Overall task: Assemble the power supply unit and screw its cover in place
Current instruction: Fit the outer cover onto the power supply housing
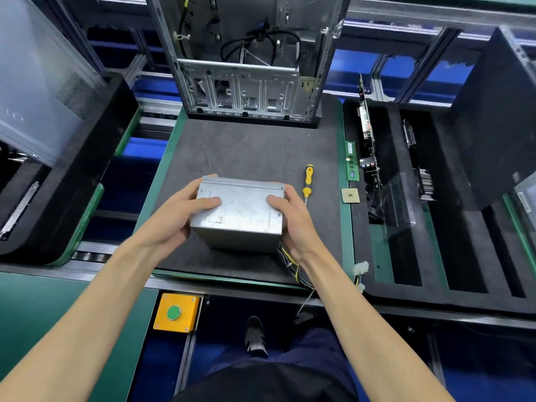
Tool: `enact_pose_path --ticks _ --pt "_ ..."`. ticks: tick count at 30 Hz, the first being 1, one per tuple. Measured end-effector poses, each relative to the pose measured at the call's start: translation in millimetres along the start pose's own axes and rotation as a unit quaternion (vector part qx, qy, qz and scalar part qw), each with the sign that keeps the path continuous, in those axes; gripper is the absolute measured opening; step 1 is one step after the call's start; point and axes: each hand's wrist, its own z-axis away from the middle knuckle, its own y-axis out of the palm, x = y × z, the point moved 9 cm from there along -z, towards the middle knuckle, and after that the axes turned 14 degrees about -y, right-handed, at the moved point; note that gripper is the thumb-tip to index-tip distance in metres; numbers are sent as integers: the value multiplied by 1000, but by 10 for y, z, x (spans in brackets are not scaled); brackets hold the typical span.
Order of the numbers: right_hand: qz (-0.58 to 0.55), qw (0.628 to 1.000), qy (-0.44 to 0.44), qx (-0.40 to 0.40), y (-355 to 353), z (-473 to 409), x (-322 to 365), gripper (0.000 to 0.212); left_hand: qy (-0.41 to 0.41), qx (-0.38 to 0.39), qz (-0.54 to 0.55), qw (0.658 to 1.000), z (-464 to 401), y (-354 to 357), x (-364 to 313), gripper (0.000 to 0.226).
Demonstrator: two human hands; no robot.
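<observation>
Grey sheet metal, scuffed on top: the power supply unit (pixel 240 211) is held between both hands above the dark mat (pixel 255 152) of the green-edged pallet (pixel 343 227). The left hand (pixel 177 219) grasps the unit's left end, thumb laid flat on the top face, fingers wrapped round the far and under sides. The right hand (pixel 293 219) grasps the right end in the same way, thumb on top. A bundle of yellow and black wires (pixel 293 268) hangs from the unit's near right corner, under the right wrist, and ends in white connectors (pixel 361 268) at the pallet's edge.

Just beyond the right hand a yellow-handled screwdriver (pixel 307 181) lies on the mat, apart from the unit. Further right of that hand sit a square processor chip (pixel 350 195) and a green memory stick (pixel 351 165). Well ahead of both hands an open computer case (pixel 246 82) stands upright at the mat's far edge. Below the left forearm is a yellow box with a green button (pixel 174 312).
</observation>
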Motion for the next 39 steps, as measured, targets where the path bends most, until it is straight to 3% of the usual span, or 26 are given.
enact_pose_path --ticks 4,12,25,28,39 --pt "-1 1000 -8 3 -7 -4 39 37 -8 13 45 999 -34 30 40 49" --pt "-16 1000 -10 5 7 -2 64 38 23 -60 30 997 -23 25 3 36" --pt "-6 1000 -4 -8 -11 -12 62 38 15 -48 47 998 -81 -23 20 34" --pt "-6 1000 -5 -14 -20 -16 45 35 33 -56 52 997 -80 -21 12 39" --pt "34 998 -40 -37 -4 -42 102 23 67 -80 62 993 -95 -33 -2 24"
